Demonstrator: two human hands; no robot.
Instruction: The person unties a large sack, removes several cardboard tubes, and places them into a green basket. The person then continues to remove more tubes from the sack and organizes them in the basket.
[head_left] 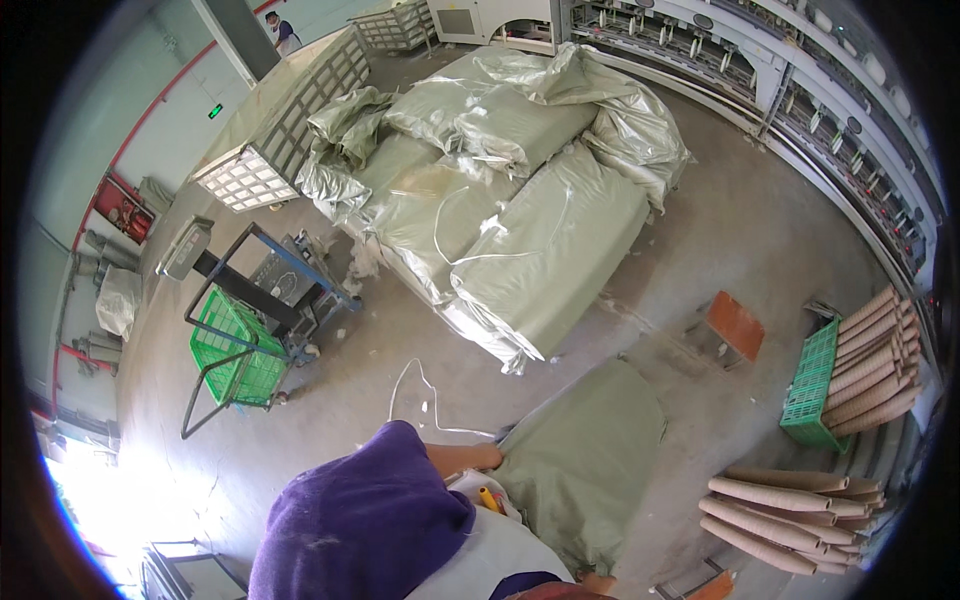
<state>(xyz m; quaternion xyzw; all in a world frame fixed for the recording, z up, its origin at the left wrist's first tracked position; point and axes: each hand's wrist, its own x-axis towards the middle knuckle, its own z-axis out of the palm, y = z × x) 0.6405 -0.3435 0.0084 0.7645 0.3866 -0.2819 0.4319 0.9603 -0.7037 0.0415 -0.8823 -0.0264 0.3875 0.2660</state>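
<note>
Spanning the gap between two bare hands, a grey-green sheet (585, 460) lies to the right of the left hand (482, 457) and just beyond the right hand (597, 583), its long axis running obliquely away from the wearer toward the wrapped bales (570, 250). Neither hand is clearly nearer: the left meets the sheet's left edge partway along, the right its near end. The left grip appears closed on that edge, though its fingertips are hidden; the right is mostly covered, and I cannot tell whether it clasps the cloth. A purple sleeve (360, 500) covers the left upper arm. Below extends a dull grey-brown floor (740, 200); whether the sheet's far end rests on it cannot be judged. A thin white cord (462, 431) curves over the floor beside the left hand. Ahead stand the bales in loose, shiny covering. At left, a green basket (235, 345) stands by a wheeled scale (270, 290); at right are an orange-topped stool (735, 325), a green crate (808, 385) of brown tubes (870, 360), and a long machine (770, 70). Another person (284, 35) stands in the far background.
</note>
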